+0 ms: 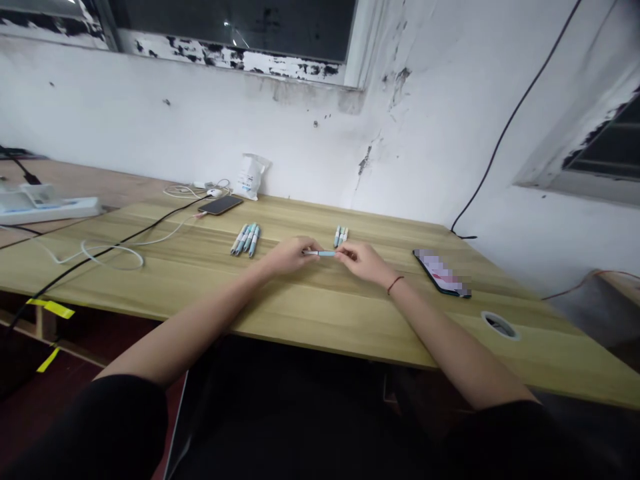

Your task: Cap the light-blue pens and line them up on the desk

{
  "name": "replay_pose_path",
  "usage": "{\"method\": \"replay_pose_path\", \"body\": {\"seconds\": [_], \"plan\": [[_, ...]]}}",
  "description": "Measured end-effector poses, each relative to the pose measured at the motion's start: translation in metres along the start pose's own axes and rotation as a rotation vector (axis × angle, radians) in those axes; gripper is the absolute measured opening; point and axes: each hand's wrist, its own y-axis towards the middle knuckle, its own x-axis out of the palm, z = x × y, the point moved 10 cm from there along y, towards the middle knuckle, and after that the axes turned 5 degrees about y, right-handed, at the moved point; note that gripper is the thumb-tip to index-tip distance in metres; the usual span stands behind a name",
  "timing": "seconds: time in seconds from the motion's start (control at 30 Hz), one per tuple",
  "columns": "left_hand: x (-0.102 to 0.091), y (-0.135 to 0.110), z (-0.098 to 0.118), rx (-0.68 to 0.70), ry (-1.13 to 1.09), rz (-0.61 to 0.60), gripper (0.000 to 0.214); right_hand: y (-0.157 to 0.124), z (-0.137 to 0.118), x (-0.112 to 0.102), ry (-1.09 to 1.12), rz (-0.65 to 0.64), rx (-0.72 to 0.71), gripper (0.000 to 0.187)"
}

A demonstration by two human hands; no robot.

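Note:
A slim pen, pale blue with a white part, lies level between my two hands above the wooden table. My left hand is closed on its left end, where a dark tip shows. At the other end, the fingers of my right hand pinch the pen. To the left of my left hand lies a bunch of several pens in pale blue, white and beige. Just beyond my right hand is a smaller group of similar pens, partly hidden by that hand.
A phone on a white cable lies at the back left, near a white packet. Another phone is on the right, beyond it a cable hole. A power strip and a black cable occupy the left side.

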Motion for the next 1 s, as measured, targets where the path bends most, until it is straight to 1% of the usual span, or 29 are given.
{"method": "replay_pose_path", "body": {"seconds": [0.07,0.1,0.23,0.3,0.43,0.53,0.6,0.8,0.9,1.0], "plan": [[-0.002,0.001,0.002,0.035,0.052,0.016,0.027,0.001,0.0,-0.002,-0.01,0.027,0.001,0.024],[-0.001,0.001,0.001,0.038,0.066,-0.001,0.029,0.001,0.0,-0.005,-0.021,0.051,-0.005,0.024],[0.007,0.0,-0.005,0.01,0.101,-0.13,0.034,0.0,-0.001,-0.018,-0.079,0.162,-0.024,0.021],[0.008,-0.001,-0.007,0.011,0.119,-0.157,0.033,0.0,0.0,-0.021,-0.11,0.18,-0.03,0.019],[0.01,-0.003,-0.008,0.009,0.093,-0.177,0.034,-0.001,-0.007,-0.018,-0.193,0.148,-0.11,0.021],[0.009,-0.002,-0.008,-0.002,0.057,-0.153,0.034,-0.002,-0.013,-0.015,-0.255,0.112,-0.186,0.023],[0.007,-0.001,-0.01,-0.018,0.055,-0.132,0.033,-0.002,-0.015,-0.013,-0.307,0.093,-0.202,0.024],[0.007,-0.003,-0.016,-0.069,0.088,-0.144,0.033,-0.003,-0.014,-0.004,-0.457,0.072,-0.173,0.025],[0.007,-0.003,-0.018,-0.067,0.21,-0.127,0.035,-0.003,-0.011,0.0,-0.447,0.058,-0.138,0.023],[0.006,-0.001,-0.016,-0.048,0.322,-0.09,0.034,0.001,-0.006,0.0,-0.381,0.075,-0.076,0.022]]}}
